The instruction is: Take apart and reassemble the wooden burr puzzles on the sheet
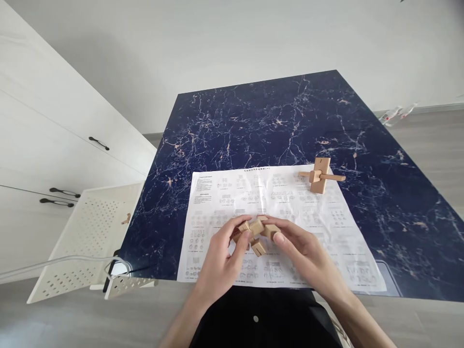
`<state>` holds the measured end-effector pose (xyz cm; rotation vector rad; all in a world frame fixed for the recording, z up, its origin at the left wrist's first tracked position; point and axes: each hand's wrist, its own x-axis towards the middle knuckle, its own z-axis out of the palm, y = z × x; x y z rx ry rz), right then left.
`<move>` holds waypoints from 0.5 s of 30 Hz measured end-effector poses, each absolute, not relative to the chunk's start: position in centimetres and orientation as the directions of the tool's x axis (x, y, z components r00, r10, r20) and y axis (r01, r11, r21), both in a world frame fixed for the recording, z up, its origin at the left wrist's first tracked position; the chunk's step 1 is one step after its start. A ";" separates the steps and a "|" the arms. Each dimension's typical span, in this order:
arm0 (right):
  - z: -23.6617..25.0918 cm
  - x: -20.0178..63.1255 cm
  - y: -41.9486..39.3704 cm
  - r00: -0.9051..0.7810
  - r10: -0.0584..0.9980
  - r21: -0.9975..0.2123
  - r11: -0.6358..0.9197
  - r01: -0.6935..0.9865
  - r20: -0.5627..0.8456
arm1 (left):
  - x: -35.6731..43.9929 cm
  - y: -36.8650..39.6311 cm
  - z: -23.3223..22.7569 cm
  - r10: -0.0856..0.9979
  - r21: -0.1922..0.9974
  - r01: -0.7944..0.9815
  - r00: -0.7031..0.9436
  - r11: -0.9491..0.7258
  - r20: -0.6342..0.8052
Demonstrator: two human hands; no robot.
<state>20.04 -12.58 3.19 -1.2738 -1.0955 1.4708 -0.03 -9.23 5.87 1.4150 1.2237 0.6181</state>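
White perforated plastic basket (pixel 90 232) sitting beside the dark blue marbled table (pixel 275 121), left hand (pixel 221 263) and right hand (pixel 302 251) both gripping a pale wooden interlocking block puzzle (pixel 256 232) over the white printed instruction sheet (pixel 224 193), fingers clamping its pieces, second assembled wooden cross puzzle (pixel 321 175) lying near the sheet's far right corner

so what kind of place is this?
Probably a room in a home: a blue marble-look table holding a printed instruction sheet, white cabinets, and both hands working a wooden puzzle.
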 end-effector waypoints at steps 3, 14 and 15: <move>3.1 20.3 -12.4 -0.045 0.965 -0.962 -0.260 -0.083 -0.257 | 0.3 -9.2 5.8 0.911 0.928 0.348 0.325 0.135 -0.254; 3.7 21.3 -12.3 -0.055 0.933 -0.923 -0.359 -0.136 -0.354 | 1.9 -9.2 5.5 0.958 0.926 0.376 0.256 0.021 -0.126; 3.8 21.3 -12.4 -0.056 0.932 -0.921 -0.362 -0.143 -0.357 | 2.1 -9.3 5.4 0.963 0.924 0.381 0.254 -0.011 -0.094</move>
